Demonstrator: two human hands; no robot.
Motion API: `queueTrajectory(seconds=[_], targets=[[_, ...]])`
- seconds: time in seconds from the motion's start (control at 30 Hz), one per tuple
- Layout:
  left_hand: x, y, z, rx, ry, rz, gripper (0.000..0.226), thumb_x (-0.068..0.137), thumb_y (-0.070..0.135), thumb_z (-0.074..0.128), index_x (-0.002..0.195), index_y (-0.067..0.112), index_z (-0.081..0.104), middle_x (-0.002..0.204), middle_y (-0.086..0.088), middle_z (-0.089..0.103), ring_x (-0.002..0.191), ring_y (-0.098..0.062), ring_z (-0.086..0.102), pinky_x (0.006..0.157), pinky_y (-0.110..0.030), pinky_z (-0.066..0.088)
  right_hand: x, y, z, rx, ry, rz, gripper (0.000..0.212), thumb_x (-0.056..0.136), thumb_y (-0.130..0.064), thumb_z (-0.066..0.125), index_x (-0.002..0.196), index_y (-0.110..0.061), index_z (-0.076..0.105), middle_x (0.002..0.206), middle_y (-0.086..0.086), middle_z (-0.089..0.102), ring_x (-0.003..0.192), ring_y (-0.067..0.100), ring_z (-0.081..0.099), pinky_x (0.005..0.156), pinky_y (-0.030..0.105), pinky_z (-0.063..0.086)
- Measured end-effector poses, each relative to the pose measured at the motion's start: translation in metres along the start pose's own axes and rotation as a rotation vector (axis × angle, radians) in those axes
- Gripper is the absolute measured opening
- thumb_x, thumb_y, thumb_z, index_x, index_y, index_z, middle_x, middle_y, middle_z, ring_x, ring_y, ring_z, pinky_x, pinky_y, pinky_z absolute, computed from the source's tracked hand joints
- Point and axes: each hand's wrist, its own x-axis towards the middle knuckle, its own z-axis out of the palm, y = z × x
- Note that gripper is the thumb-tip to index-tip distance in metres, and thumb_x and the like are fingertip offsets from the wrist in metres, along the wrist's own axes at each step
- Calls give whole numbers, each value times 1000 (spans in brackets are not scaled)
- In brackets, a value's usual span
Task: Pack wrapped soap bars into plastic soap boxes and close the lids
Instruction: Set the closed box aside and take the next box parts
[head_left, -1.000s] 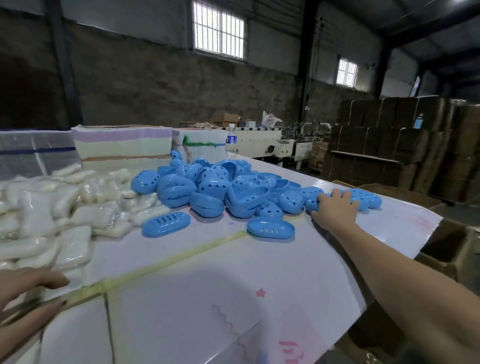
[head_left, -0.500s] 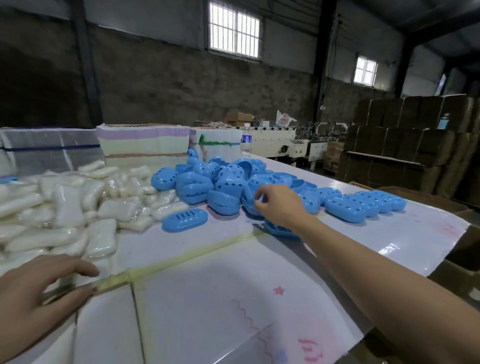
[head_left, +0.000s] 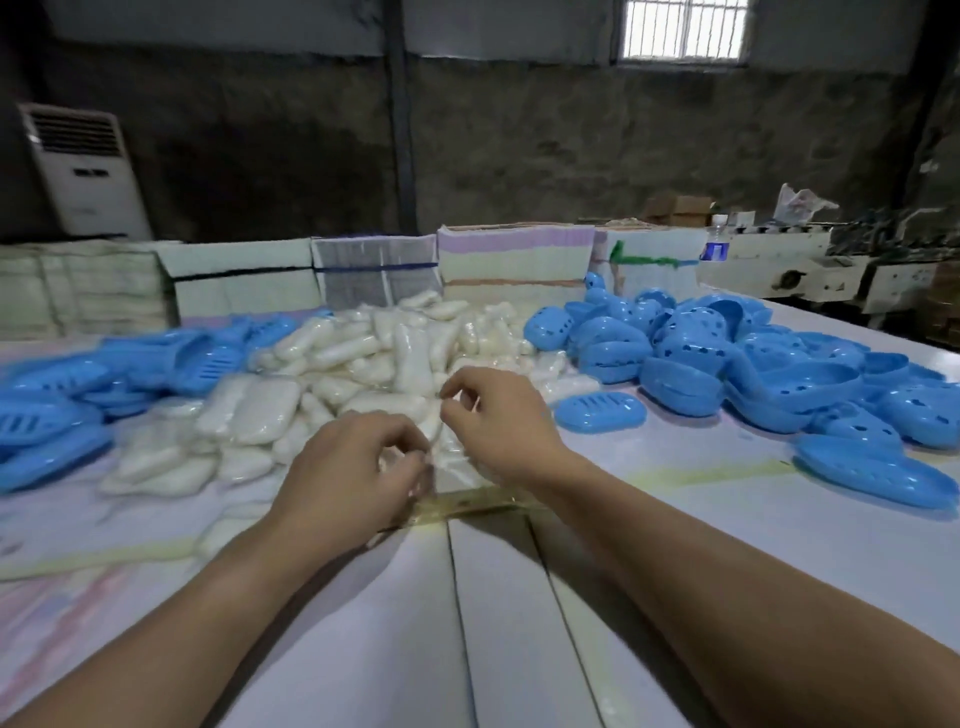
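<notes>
Clear plastic wrap catches the light between the two hands, at the near edge of the heap of wrapped soap bars; one wrapped soap bar lies just there, pale and flat, between the left hand and the right hand; the left hand's fingers are curled in tight, thumb and fingertips pinching the wrapper's left edge; the right hand's thumb and forefinger are bent toward each other and nip the wrapper's upper corner, the other fingers folded under; how much of the bar itself either hand touches I cannot tell, the film being blurred; the bar sits low over the white table, just beyond a strip of yellowish tape; to the right, apart from the hands, a closed blue soap box lies alone, with a big pile of blue soap boxes behind it; more blue boxes spread at the left.
</notes>
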Motion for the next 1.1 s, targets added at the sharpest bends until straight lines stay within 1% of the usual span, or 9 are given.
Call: queueTrajectory(seconds=[0.2, 0.3, 0.43, 0.57, 0.67, 0.77, 0.87, 0.97, 1.1], targets=[[4, -9, -1, 54, -11, -73, 14, 79, 35, 56, 81, 36, 70, 82, 17, 67, 86, -8, 61, 79, -41, 55, -14, 8, 10, 51, -131, -71, 16, 83, -27, 60, 95, -30, 71, 75, -10, 62, 70, 3, 55, 64, 26, 46], [4, -10, -5, 34, -4, -131, 12, 80, 28, 59, 79, 34, 70, 83, 15, 70, 87, -8, 63, 80, -40, 55, -18, 0, 13, 72, -197, -136, 19, 83, -23, 61, 98, -30, 71, 79, -12, 64, 75, 3, 56, 67, 19, 43], [9, -20, -20, -8, 108, -235, 12, 84, 21, 63, 81, 31, 71, 82, 17, 70, 88, -7, 64, 82, -36, 54, -26, -9, 13, 72, -339, -246, 20, 85, -22, 66, 102, -30, 71, 90, -11, 64, 87, 0, 52, 71, 10, 37], [23, -55, -42, 110, 74, -376, 14, 87, 24, 60, 96, 35, 62, 97, 16, 64, 94, -10, 60, 76, -33, 52, -33, -16, 18, 112, -365, -306, 25, 87, -27, 66, 111, -33, 67, 100, -15, 61, 94, 0, 48, 79, 8, 32], [30, -100, -69, 269, 131, -489, 19, 88, 24, 58, 105, 31, 57, 107, 6, 63, 95, -17, 58, 74, -34, 46, -36, -19, 23, 109, -374, -365, 29, 88, -32, 65, 117, -35, 63, 106, -16, 58, 102, 3, 44, 88, 12, 30], [23, -149, -100, 410, 158, -657, 36, 90, 21, 56, 126, 19, 57, 125, -9, 62, 114, -30, 55, 89, -39, 46, -37, -21, 22, 125, -375, -418, 31, 89, -35, 64, 120, -37, 61, 110, -17, 57, 106, 3, 43, 92, 12, 30], [13, -182, -127, 604, 91, -808, 49, 92, 22, 52, 140, 16, 46, 136, -16, 53, 129, -39, 43, 100, -48, 43, -37, -21, 23, 127, -363, -458, 31, 89, -34, 64, 119, -38, 60, 110, -19, 57, 107, 0, 41, 92, 8, 28], [7, -197, -143, 682, -66, -891, 53, 95, 21, 52, 146, 15, 38, 138, -20, 51, 128, -39, 46, 102, -48, 45, -36, -20, 24, 134, -363, -474, 31, 88, -33, 64, 118, -39, 60, 111, -20, 56, 107, -4, 39, 92, 3, 25], [1, -207, -148, 905, -239, -821, 40, 100, 24, 49, 138, 11, 45, 137, -17, 56, 123, -33, 54, 100, -43, 47, -34, -18, 23, 143, -353, -464, 29, 86, -37, 64, 114, -45, 58, 109, -23, 56, 110, -8, 38, 90, 2, 24]])
